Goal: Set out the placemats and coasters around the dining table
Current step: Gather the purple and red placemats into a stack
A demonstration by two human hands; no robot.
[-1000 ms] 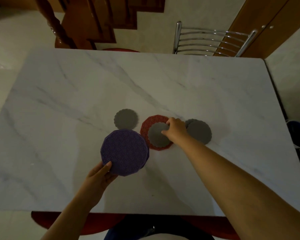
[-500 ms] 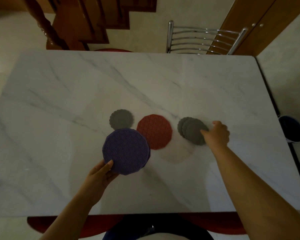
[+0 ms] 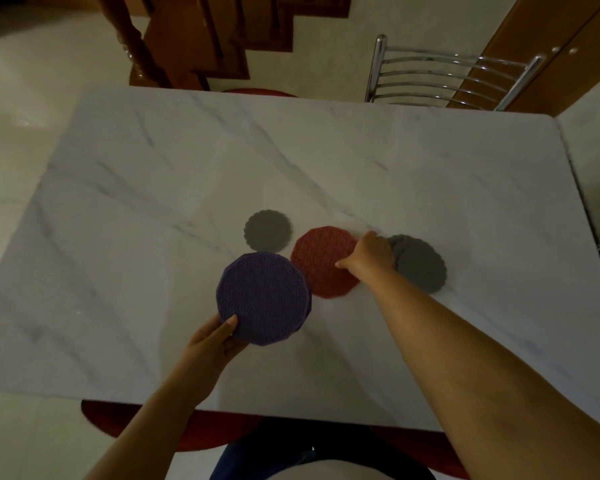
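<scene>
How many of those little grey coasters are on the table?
At least 3: one grey coaster lies alone behind the purple mat; a stack right of the red mat shows two edges, maybe hiding more.

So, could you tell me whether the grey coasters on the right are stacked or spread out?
Stacked: the grey coasters overlap in one slightly offset pile beside the right hand.

Mats clustered mid-table (image 3: 326, 168), far half and left side open, chair (image 3: 454, 77) beyond

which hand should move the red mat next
Probably the right hand: it already rests on the red placemat's edge, fingers curled there. The left hand is occupied holding the purple placemats.
</scene>
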